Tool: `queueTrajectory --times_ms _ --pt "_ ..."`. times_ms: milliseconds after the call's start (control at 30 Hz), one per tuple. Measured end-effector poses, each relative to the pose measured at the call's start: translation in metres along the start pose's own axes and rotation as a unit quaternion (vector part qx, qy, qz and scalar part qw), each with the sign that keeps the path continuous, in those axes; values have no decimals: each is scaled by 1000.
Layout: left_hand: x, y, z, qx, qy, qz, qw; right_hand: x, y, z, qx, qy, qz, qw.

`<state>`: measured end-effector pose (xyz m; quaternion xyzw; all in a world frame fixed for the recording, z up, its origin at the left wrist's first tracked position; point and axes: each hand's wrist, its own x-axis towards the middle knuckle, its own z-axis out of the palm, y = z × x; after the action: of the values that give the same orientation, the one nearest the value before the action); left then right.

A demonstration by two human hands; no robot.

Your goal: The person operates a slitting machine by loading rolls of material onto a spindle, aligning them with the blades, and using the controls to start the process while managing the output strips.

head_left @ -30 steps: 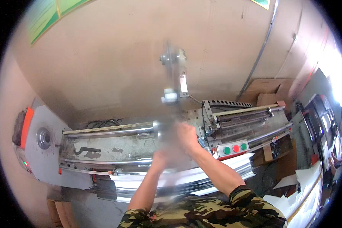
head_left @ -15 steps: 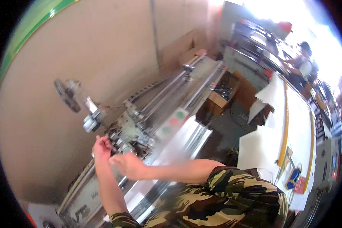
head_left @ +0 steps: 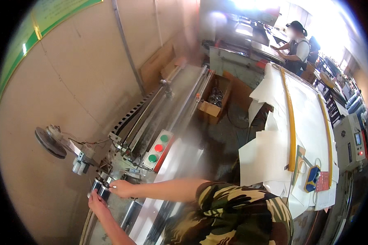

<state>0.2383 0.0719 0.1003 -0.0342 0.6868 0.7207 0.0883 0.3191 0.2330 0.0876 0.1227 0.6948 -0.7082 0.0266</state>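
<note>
At the lower left, a pair of shiny metal cylinders [head_left: 104,192] sits on the carriage of a long rail machine [head_left: 129,141]. My left hand [head_left: 98,205] reaches up to the cylinders from below, its fingers bent against the nearer side of one. Just to the right, my right hand [head_left: 122,189] is closed beside the cylinders' end; a small pale bit shows at its fingertips, too small to name. A round dark disc [head_left: 50,142] stands out on a bracket with wires, beyond the hands. A control box [head_left: 158,151] with green and red buttons lies farther along.
A cardboard box [head_left: 209,109] of dark metal parts stands on the floor. At the right, a table carries white sheets [head_left: 257,157], yellow strips [head_left: 291,134] and a blue-and-yellow tool [head_left: 313,178]. Farther back a person [head_left: 297,49] works at another machine. A wall runs along the left.
The view has swung, bringing the machine lower and to the left. My hands were one above the other by the carriage; now both are at the metal cylinders. The picture is sharper.
</note>
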Motion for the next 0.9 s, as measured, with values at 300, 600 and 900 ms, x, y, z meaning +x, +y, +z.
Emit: queueTrajectory --times_ms 300,600,900 --pt "-101 21 22 126 8 65 990 116 -9 53 179 -66 155 969" --pt "-133 -32 16 113 -47 76 989 55 -7 20 -108 71 -153 980" --pt "-65 -12 26 -50 -53 -28 997 -14 -42 -10 -225 57 -177 956"
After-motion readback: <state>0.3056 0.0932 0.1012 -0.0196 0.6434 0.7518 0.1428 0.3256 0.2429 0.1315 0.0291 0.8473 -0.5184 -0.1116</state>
